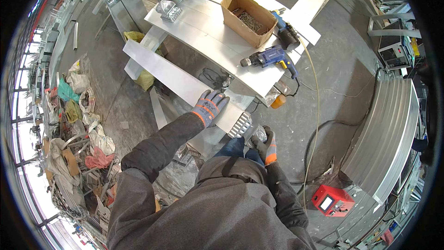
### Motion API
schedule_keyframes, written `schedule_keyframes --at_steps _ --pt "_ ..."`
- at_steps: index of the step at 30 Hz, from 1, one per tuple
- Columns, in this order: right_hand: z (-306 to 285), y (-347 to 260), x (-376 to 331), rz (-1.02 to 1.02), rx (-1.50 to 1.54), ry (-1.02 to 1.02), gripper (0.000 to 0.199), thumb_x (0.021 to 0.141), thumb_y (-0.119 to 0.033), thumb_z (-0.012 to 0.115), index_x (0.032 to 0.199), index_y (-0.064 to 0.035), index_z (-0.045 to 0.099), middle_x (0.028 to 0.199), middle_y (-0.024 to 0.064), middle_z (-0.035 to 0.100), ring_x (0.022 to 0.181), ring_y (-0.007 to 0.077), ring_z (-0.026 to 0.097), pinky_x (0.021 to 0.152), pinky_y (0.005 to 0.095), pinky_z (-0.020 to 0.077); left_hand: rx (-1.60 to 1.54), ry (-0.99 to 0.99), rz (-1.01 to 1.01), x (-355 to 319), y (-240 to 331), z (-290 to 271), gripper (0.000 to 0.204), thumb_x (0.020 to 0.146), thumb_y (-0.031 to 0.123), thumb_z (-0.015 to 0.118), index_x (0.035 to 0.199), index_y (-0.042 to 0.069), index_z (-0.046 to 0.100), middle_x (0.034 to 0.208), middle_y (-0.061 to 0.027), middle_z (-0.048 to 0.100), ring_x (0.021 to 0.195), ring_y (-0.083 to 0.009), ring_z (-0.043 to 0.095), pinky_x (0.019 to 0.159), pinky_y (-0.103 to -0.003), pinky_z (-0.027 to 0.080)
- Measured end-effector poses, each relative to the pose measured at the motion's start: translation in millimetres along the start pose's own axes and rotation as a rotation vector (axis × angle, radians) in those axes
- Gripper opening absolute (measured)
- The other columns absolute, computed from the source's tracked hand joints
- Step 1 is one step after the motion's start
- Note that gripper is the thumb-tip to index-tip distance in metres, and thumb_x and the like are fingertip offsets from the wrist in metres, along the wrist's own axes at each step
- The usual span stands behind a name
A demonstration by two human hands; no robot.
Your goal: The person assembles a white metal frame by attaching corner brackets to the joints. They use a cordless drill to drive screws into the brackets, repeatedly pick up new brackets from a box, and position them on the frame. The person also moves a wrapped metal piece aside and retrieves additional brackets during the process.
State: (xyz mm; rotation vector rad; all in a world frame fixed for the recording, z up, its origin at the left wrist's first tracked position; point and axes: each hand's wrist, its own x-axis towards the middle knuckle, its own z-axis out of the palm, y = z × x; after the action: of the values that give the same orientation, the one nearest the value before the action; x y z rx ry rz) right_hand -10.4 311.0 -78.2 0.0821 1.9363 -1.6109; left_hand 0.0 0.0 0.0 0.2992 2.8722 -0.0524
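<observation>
A long, flat-sided silver metal post (171,74) slants from the upper left toward my lap. My left hand (209,107), in a grey and orange work glove, lies across the post near its close end, fingers reaching over to the far edge. At that end sits a ribbed silver end piece (240,125). Just right of it, my gloved right hand (267,147) is closed on a shiny, domed metal cap (260,134); the glove hides part of the cap. The two metal parts are close together, and I cannot tell whether they touch.
On the metal-topped bench stand a cardboard box (249,18) of screws, a blue drill (270,59) and more ornate caps (172,4). A yellowish hose (317,111) trails along the floor. A red machine (333,201) stands lower right; scrap and sacks (83,134) lie left.
</observation>
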Motion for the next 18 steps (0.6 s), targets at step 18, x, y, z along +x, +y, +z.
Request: schedule_keyframes --at_steps 18 --pt "25.8 15.7 31.4 0.075 0.011 -0.140 0.076 0.083 -0.029 0.083 0.140 0.0016 0.042 0.120 0.0158 0.062 0.104 0.0212 0.061 0.087 0.0348 0.0536 0.046 -0.024 0.020 6.3 -3.1 37.4 0.062 0.084 0.020 0.060 0.143 0.008 0.046 0.137 -0.0117 0.049 0.132 -0.0290 0.042 0.113 -0.049 0.029"
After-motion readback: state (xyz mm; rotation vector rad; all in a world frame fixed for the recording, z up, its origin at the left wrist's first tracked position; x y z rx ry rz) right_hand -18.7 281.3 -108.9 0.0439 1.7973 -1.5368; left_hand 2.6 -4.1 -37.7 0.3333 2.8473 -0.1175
